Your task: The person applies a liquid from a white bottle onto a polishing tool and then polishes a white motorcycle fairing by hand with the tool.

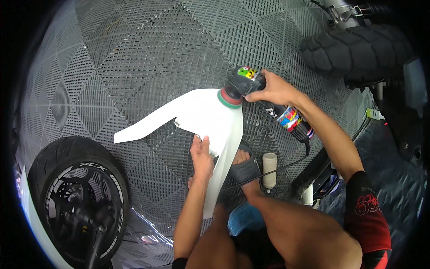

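A white plastic fairing panel (209,112) with two long arms lies before me, above the floor tiles. My left hand (202,158) grips its inner edge, thumb on top. Around the head of a black corded polisher (247,80) covered in bright stickers, my right hand (277,89) is closed. The polisher's round pad (230,98), red with a green rim, rests against the panel's upper right corner. From the polisher's rear end a black cord (285,165) runs down and left across my right foot. The panel's underside is hidden.
A motorcycle wheel (84,201) stands at lower left, a knobby tyre (356,50) at upper right. Near my sandal (247,169) is a pale bottle (269,169). Something blue (245,218) sits between my legs. Grey slotted tiles (161,67) cover the floor.
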Demonstrator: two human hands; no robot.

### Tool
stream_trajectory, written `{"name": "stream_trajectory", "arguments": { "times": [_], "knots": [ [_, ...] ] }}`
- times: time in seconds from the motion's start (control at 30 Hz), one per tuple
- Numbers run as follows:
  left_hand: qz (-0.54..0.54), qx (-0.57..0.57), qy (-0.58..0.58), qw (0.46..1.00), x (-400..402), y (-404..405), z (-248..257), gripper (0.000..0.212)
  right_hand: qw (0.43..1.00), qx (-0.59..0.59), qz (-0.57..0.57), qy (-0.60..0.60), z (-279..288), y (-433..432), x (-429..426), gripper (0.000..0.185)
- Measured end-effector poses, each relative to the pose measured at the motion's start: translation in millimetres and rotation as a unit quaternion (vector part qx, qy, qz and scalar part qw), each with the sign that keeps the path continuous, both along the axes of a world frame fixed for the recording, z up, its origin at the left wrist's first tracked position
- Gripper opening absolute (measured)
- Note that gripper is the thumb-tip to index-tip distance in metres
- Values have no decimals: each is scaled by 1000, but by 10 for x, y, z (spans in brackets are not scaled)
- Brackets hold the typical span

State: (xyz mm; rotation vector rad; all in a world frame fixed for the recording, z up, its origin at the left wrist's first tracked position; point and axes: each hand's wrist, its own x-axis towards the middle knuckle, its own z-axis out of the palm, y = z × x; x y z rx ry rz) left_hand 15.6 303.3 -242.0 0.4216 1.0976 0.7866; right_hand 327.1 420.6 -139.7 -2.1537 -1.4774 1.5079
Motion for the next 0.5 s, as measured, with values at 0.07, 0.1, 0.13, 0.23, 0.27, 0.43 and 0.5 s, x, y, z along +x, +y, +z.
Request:
{"name": "stream_trajectory", "arguments": {
  "times": [0.07,0.1,0.13,0.23,0.27,0.43,0.5],
  "knots": [
    [-1,3,2,1000,22,40,52,33,1000,-2,-2,28,11,-119,60,99],
    [-4,2,4,1000,41,37,86,35,1000,3,-3,30,42,-222,99,100],
    [-2,1,6,1000,39,31,109,35,999,6,-4,34,70,-326,85,101],
    [6,8,9,1000,91,58,144,37,999,39,-13,9,92,-534,82,96],
    [8,17,13,1000,111,76,152,36,999,43,-13,11,89,-544,120,91],
    [9,6,11,1000,35,10,40,37,1000,-19,-3,-6,120,93,-110,82],
    [-5,5,-13,1000,5,31,35,31,1000,-21,-1,-6,116,239,-127,82]
  ]
}}
